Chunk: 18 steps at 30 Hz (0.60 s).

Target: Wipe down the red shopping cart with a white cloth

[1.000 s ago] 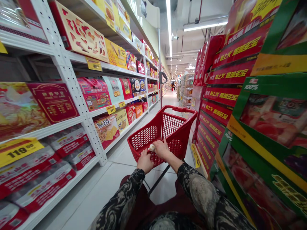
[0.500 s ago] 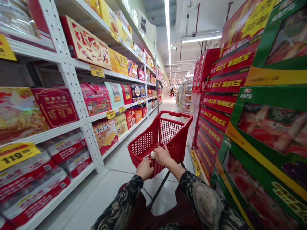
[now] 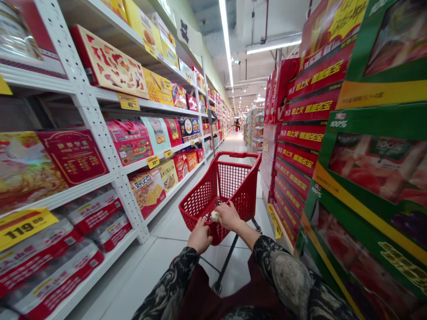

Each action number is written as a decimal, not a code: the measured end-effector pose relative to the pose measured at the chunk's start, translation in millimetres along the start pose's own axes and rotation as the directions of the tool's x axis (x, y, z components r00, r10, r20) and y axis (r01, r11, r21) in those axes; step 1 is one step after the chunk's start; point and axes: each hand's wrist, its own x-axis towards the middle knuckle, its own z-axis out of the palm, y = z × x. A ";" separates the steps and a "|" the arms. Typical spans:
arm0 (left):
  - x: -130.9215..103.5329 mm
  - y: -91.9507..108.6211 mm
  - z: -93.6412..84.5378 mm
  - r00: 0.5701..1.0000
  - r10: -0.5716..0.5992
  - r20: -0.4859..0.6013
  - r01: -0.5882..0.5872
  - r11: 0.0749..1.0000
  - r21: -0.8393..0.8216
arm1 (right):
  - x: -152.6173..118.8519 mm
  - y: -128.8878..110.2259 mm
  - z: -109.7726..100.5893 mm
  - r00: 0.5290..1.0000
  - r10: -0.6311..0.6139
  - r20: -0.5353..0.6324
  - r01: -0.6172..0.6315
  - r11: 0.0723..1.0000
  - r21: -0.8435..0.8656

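Note:
A red shopping cart (image 3: 233, 178) with perforated plastic walls stands just ahead of me. Over its near end, my right hand (image 3: 227, 216) has its fingers wrapped round a small white item (image 3: 215, 216), too small to name. My left hand (image 3: 200, 237) is to the left of it, at the cart's near rim, fingers curled and pressed together. Something small, dark red and white, shows between the two hands; what it is and which fingers grip it cannot be made out.
White shelves (image 3: 96, 122) with boxed snacks and packed bottles line the left. Stacked red drink cartons (image 3: 300, 133) and green juice boxes (image 3: 376, 164) rise close on the right. A tiled aisle (image 3: 235, 141) runs ahead, with a distant person far down it.
My hands have drawn slightly apart, and more of the dark red and white thing shows between them. The view has shifted a little; shelves and cartons sit slightly differently.

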 end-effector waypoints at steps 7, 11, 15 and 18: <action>9.5 12.0 3.2 0.996 0.078 0.045 -0.075 0.995 -0.067 | -0.2 13.6 -2.2 0.998 0.058 0.018 -0.057 0.998 -0.017; 11.4 17.1 2.2 0.991 0.117 0.063 -0.113 0.991 -0.065 | 0.5 22.0 -3.3 0.996 0.084 0.039 -0.083 0.996 -0.028; 13.8 7.9 -4.1 0.997 0.034 0.066 -0.036 0.999 0.025 | 0.8 28.2 -6.0 0.992 0.109 0.063 -0.109 0.994 0.002; 15.4 -2.1 -8.4 0.998 -0.041 0.040 0.037 0.994 0.099 | 1.8 27.0 -7.7 0.992 0.107 0.067 -0.108 0.994 0.010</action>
